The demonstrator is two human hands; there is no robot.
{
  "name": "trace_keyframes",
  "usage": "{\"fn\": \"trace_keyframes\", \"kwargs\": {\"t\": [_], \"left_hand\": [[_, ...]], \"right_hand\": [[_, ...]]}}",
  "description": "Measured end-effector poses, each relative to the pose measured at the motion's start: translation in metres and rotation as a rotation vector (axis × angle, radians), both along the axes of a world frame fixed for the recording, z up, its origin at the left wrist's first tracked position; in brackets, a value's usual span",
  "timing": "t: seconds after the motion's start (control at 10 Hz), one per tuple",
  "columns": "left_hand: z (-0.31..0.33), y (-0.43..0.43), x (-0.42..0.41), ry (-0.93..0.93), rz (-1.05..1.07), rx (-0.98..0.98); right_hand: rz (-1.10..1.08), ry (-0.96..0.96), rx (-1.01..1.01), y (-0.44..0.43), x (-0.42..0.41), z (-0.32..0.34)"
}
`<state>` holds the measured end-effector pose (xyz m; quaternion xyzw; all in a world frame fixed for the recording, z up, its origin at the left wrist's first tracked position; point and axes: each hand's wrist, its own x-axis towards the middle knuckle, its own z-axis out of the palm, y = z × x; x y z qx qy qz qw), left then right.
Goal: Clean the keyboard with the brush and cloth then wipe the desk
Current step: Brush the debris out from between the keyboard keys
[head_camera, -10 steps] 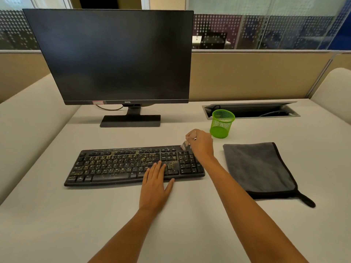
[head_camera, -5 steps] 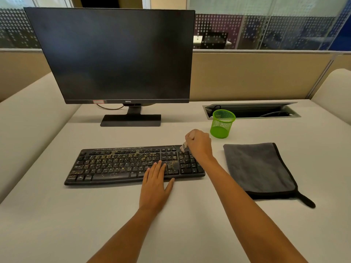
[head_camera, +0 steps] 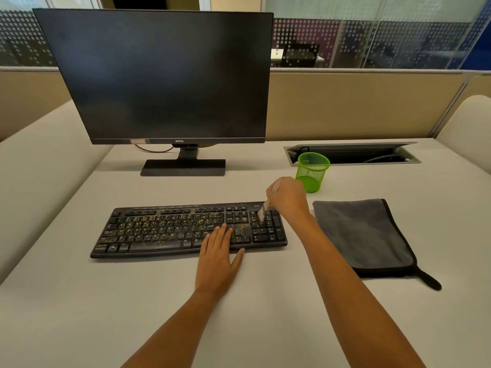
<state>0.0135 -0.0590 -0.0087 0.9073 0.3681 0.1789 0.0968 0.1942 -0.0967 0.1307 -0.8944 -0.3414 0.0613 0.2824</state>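
A black keyboard (head_camera: 164,231) lies on the white desk (head_camera: 265,301), its left and middle keys speckled with yellowish crumbs. My right hand (head_camera: 288,197) is closed around a small brush (head_camera: 262,213), whose bristles touch the number pad at the keyboard's right end. My left hand (head_camera: 216,257) lies flat and open on the keyboard's front edge, fingers spread over the keys near the arrow cluster. A folded grey cloth (head_camera: 364,235) with black trim rests on the desk to the right of the keyboard, untouched.
A black monitor (head_camera: 162,78) on its stand sits behind the keyboard. A green mesh cup (head_camera: 313,172) stands just behind my right hand. An open cable tray (head_camera: 353,154) is set into the desk at the back right. Low partitions border the desk.
My right hand has tilted slightly so more of the brush shows, its bristles lower on the number pad. My left hand has stayed in place.
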Motion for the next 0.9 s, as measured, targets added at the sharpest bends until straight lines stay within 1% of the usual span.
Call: {"fn": "trace_keyframes", "kwargs": {"t": [0.1,0.2,0.3,0.4,0.5,0.6,0.7,0.8,0.9], "left_hand": [[0.000,0.000,0.000,0.004,0.002,0.003],[0.000,0.000,0.000,-0.005,0.000,0.002],[0.000,0.000,0.000,-0.004,-0.001,0.009],[0.000,0.000,0.000,-0.003,-0.001,0.011],[0.000,0.000,0.001,-0.008,0.002,0.011],[0.000,0.000,0.001,-0.015,0.007,0.012],[0.001,-0.001,0.000,-0.014,0.004,0.012],[0.001,-0.001,0.000,-0.016,-0.001,0.012],[0.000,0.000,0.001,-0.019,0.000,0.017]], "right_hand": [[0.027,-0.106,-0.132,-0.003,0.006,0.005],[0.024,-0.153,-0.271,-0.006,0.014,0.010],[0.085,-0.136,-0.329,-0.004,0.014,0.009],[0.187,-0.116,-0.362,0.000,-0.001,0.006],[0.310,-0.138,-0.376,0.007,-0.021,0.004],[0.415,-0.016,-0.316,0.014,-0.031,0.002],[0.420,0.087,-0.078,0.007,-0.025,0.002],[0.369,0.136,0.031,-0.006,-0.004,0.005],[0.305,0.070,-0.110,-0.009,0.012,0.010]]}}
